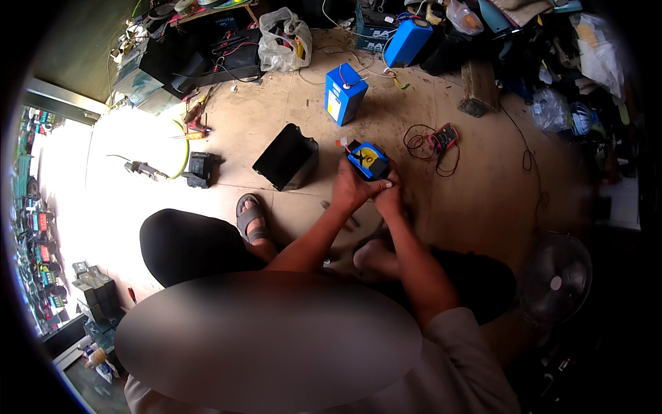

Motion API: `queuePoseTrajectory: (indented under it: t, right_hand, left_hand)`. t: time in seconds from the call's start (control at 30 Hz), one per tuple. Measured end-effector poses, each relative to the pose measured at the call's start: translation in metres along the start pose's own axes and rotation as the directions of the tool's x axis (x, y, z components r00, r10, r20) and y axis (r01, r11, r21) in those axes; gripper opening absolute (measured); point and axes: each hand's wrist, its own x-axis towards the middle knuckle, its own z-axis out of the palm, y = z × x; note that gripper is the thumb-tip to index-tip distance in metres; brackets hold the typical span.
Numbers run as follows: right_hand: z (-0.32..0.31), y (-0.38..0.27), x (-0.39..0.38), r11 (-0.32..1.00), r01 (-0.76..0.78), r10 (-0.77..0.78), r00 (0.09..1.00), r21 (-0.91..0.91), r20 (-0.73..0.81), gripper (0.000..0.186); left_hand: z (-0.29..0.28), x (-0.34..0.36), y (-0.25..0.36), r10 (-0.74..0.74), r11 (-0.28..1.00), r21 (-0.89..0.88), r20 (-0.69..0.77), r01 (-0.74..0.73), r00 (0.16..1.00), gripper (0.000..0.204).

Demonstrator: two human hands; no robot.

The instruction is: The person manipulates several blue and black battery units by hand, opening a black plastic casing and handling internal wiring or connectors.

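Both hands hold a small blue battery pack above the workshop floor.

The left hand (352, 188) wraps around the near side of the blue battery pack (368, 160), and the right hand (388, 196) grips its lower right corner. The pack has a yellow label and short wires at its far end. A black box (286, 157) lies just left, a bigger blue battery (345, 93) stands beyond, and a multimeter (443, 138) lies to the right.

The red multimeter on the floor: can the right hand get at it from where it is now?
Probably yes. The multimeter lies on open floor right of both hands, nothing between. But the right hand and left hand both hold the small blue battery pack, so it must let go first.
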Motion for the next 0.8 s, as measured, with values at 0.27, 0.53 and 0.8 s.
queuePoseTrajectory:
  t: [0.27,0.53,0.8]
  right_hand:
    - [-0.04,0.071,-0.01,0.74,-0.216,0.368,0.923,-0.637,0.114,0.075]
    - [-0.028,0.161,-0.025,0.72,-0.643,0.693,0.645,-0.261,0.323,0.056]
    - [-0.028,0.172,-0.02,0.583,-0.806,0.745,0.582,0.106,0.326,0.033]
  left_hand:
    - [-0.003,0.016,-0.019,0.02,0.995,0.102,-0.083,-0.011,0.996,0.093]
    - [0.004,0.001,-0.014,0.057,0.985,0.164,-0.003,-0.056,0.998,0.107]
    - [-0.001,-0.005,-0.012,0.081,0.977,0.197,0.005,-0.08,0.997,0.105]
